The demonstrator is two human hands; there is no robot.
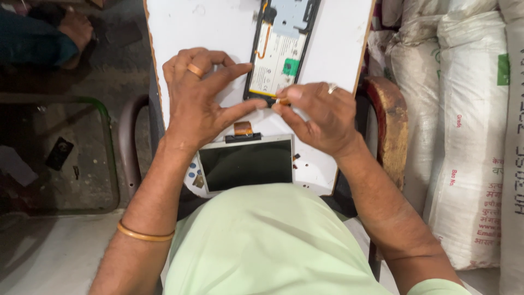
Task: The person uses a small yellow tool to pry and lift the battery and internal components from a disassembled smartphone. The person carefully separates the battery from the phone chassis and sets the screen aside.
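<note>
Head view, the only one I have. A white board (218, 24) lies across the lap, carrying an opened phone body (281, 49) at its far edge, right of centre. The back cover is off: a white battery (273, 65) with a green patch, a grey metal shield (289, 13) above it and an orange flex strip are exposed. The detached screen panel (245, 164), dark glass in a pale frame, rests at the near edge of the board, its short copper-coloured ribbon (243, 128) pointing toward the body but not touching it.

I record the left hand (199, 98) spread over the board, forefinger and thumb pressed against the phone body's left and near edges, the other fingers curled loosely; it steadies rather than clasps. The right hand (319, 114) pinches a small, pale-tipped tool at the body's near edge, beside the left thumb; what the tool is I cannot tell.

Judgement: the teardown looks well advanced, screen separated and internals bared; the battery and shield remain seated. Small dark specks, possibly screws, lie near the board's near right corner. White sacks (464, 136) stand to the right.
</note>
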